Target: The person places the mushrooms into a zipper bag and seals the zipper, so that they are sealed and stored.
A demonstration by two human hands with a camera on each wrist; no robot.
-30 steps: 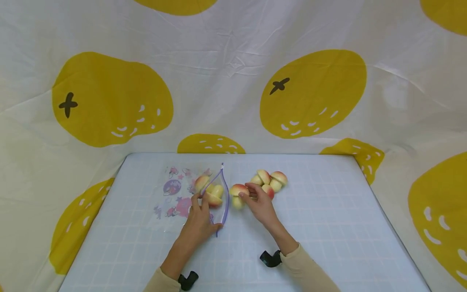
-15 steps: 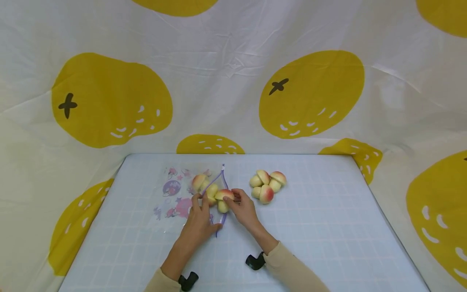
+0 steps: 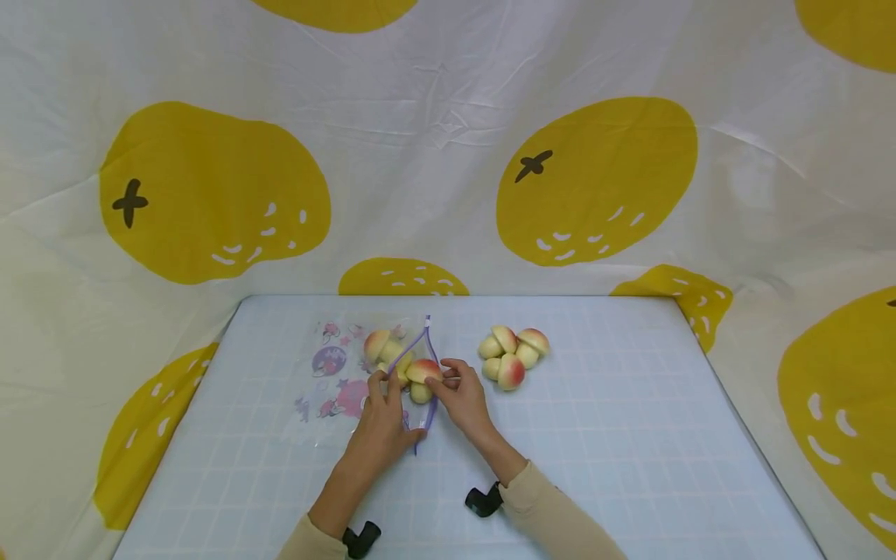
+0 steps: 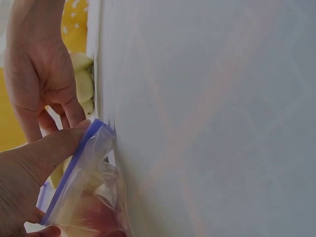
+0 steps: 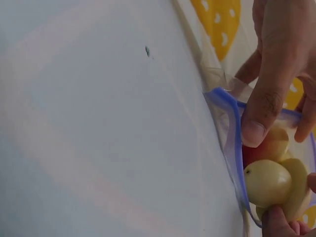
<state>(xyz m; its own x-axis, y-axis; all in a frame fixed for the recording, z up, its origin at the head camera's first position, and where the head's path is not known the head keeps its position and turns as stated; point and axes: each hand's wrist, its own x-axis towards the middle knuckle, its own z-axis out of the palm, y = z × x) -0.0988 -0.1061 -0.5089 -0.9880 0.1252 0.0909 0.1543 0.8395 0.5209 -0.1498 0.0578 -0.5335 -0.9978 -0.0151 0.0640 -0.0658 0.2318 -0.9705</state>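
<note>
A clear zip bag with a purple zip edge and pink printed figures lies on the table, its mouth spread toward the right. My left hand holds that mouth apart, the thumb along the purple edge in the left wrist view. With my right hand I grip a toy mushroom with a red-and-cream cap at the bag's mouth; its pale stem faces the right wrist camera. Other mushrooms lie inside the bag, partly hidden.
Three more mushrooms sit clustered on the table to the right of my right hand. A white cloth with large yellow fruit prints hangs behind the table. Black wrist cameras show at both sleeves.
My right hand has moved left, carrying the mushroom away from the cluster and into the bag's mouth. The mushrooms inside have shifted slightly left. My left hand stays in place.
</note>
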